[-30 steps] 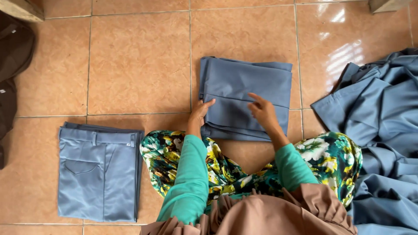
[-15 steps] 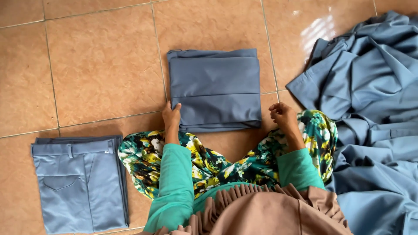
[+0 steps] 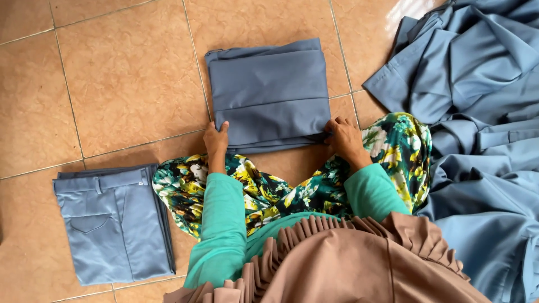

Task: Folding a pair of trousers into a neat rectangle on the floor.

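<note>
The head view looks straight down at a person sitting on an orange tiled floor (image 3: 129,78), with green sleeves, a floral skirt and a brown pleated cloth near the bottom edge. A folded blue-grey garment (image 3: 268,92) lies flat on the floor just ahead of the knees, squared into a neat rectangle with a seam running across it. The left hand (image 3: 216,140) rests at the garment's near left corner, fingers together and pointing forward, laid flat on the floor and the fabric edge rather than closed round anything. The right hand (image 3: 343,140) is at the near right corner, fingers curled onto the stacked edge of the fabric; whether it pinches the layers or only presses on them, I cannot tell. To the person's left, well apart from the hands, lie folded trousers (image 3: 112,221) of the same blue-grey, pocket and belt loops upward. To the right, a loose pile (image 3: 477,112) of the same cloth spreads across the floor, crumpled and unfolded, reaching down past the right knee.
</note>
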